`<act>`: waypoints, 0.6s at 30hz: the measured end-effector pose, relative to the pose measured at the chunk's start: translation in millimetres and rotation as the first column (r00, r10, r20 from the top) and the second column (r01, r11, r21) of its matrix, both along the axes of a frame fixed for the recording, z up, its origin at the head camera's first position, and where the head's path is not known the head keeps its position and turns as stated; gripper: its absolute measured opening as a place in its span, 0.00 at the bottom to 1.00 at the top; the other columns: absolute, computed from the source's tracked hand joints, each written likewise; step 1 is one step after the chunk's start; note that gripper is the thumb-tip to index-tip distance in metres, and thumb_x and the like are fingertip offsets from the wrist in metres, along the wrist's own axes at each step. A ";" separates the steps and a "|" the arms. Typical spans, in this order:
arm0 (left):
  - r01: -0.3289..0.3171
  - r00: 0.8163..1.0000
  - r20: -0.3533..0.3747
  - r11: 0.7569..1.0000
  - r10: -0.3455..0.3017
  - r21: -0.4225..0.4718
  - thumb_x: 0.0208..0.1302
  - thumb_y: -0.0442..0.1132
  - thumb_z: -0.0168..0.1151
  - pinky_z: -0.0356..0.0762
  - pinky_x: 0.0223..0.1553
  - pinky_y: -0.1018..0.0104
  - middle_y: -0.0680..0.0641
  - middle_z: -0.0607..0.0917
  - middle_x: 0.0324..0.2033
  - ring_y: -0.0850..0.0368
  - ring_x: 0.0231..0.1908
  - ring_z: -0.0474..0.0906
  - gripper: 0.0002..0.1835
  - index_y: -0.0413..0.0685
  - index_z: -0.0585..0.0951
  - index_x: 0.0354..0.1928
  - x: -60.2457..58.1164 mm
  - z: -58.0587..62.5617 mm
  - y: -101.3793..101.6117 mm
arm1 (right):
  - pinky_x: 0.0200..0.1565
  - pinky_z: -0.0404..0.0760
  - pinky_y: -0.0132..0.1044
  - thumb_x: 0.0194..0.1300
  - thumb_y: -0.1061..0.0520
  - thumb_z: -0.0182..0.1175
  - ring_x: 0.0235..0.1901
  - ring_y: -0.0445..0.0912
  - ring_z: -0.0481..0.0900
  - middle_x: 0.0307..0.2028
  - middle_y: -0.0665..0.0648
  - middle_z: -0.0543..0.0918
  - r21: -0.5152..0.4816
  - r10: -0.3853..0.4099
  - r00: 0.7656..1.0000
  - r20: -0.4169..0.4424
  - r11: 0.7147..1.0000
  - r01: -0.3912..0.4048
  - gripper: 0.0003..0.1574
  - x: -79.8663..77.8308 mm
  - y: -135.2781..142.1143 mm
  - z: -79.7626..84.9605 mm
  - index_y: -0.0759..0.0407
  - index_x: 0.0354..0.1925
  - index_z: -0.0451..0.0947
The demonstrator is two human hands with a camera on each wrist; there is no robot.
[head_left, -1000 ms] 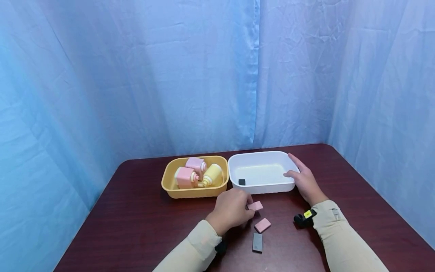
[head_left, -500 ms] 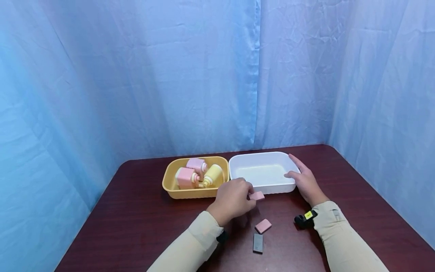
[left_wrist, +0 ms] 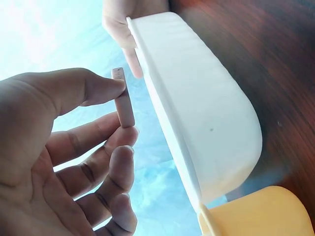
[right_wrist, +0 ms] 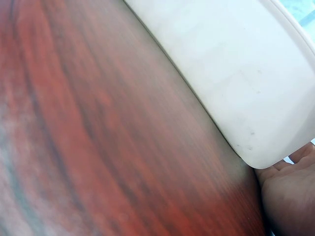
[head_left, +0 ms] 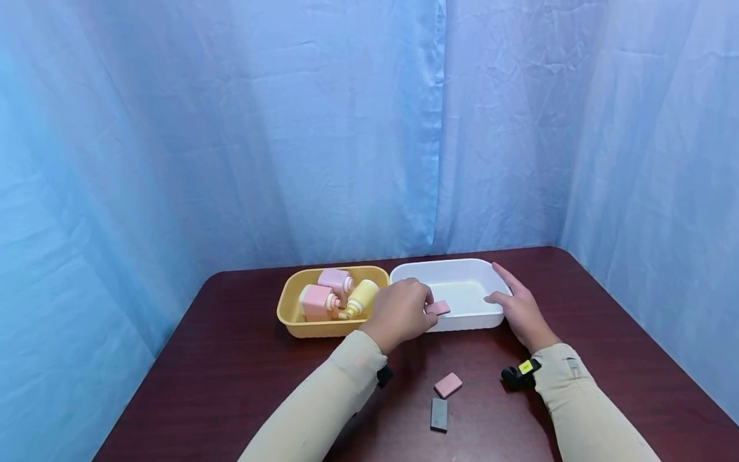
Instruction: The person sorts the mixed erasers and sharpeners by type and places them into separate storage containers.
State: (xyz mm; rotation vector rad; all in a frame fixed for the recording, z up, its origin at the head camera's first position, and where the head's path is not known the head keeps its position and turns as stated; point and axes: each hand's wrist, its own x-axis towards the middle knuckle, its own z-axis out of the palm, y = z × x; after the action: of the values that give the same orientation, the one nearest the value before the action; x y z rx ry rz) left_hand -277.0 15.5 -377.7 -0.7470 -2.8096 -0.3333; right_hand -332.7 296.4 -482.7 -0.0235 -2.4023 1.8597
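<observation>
My left hand [head_left: 404,310] pinches a small pink rectangular block [head_left: 439,308] between thumb and fingers, over the front rim of the white plastic bin [head_left: 470,323]. Faint marks show on the edge of that pink block [left_wrist: 124,105] in the left wrist view; the remaining fingers are loosely bent. At the bin's right end, my right hand [head_left: 522,312] grips the rim, thumb over the inside and fingers along the outer wall. On the table in front lie a second pink block [head_left: 448,385] and a dark grey block [head_left: 439,414]. The left hand hides the bin's near-left corner.
A yellow bin [head_left: 320,330] adjoins the white one on the left. It holds pink bottles [head_left: 317,303] and a yellow bottle [head_left: 362,296]. The dark red wood-grain table [head_left: 231,359] has blue curtains [head_left: 346,128] behind and at both sides.
My left hand has lifted the pink block from in front of the white bin up and away from me to its front rim. The right hand stays on the bin.
</observation>
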 end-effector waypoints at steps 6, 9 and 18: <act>-0.023 1.000 0.019 1.000 0.023 0.011 0.62 0.51 0.71 0.74 0.25 0.66 0.57 0.86 0.31 0.63 0.29 0.76 0.09 0.56 0.91 0.36 -8.2 0.2 -0.1 | 0.77 0.49 0.63 0.65 0.65 0.58 0.82 0.56 0.42 0.84 0.51 0.45 0.008 0.006 1.000 0.000 1.000 -0.006 0.56 1.0 0.5 1.8 0.40 0.83 0.47; -0.030 0.998 0.058 0.999 0.029 0.028 0.63 0.53 0.71 0.74 0.26 0.66 0.57 0.85 0.30 0.63 0.28 0.75 0.10 0.56 0.90 0.35 -10.6 -2.4 0.1 | 0.77 0.50 0.64 0.66 0.65 0.57 0.82 0.57 0.42 0.84 0.52 0.45 0.009 0.008 1.000 0.009 1.000 -0.008 0.55 2.6 1.8 1.6 0.41 0.84 0.46; -0.065 0.994 0.090 0.997 0.061 0.038 0.65 0.56 0.70 0.74 0.27 0.66 0.57 0.85 0.29 0.62 0.27 0.75 0.13 0.56 0.90 0.35 -14.5 -3.9 -1.2 | 0.77 0.48 0.64 0.67 0.65 0.57 0.81 0.57 0.42 0.84 0.53 0.44 0.003 0.013 1.000 0.001 1.000 -0.013 0.55 1.5 1.4 2.3 0.43 0.84 0.46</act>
State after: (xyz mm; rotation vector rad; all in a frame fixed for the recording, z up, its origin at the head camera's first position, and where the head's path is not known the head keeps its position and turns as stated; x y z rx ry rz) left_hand -291.5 14.3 -381.7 -0.6483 -2.8926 -0.4213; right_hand -331.1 297.8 -480.5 -0.0089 -2.4117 1.8626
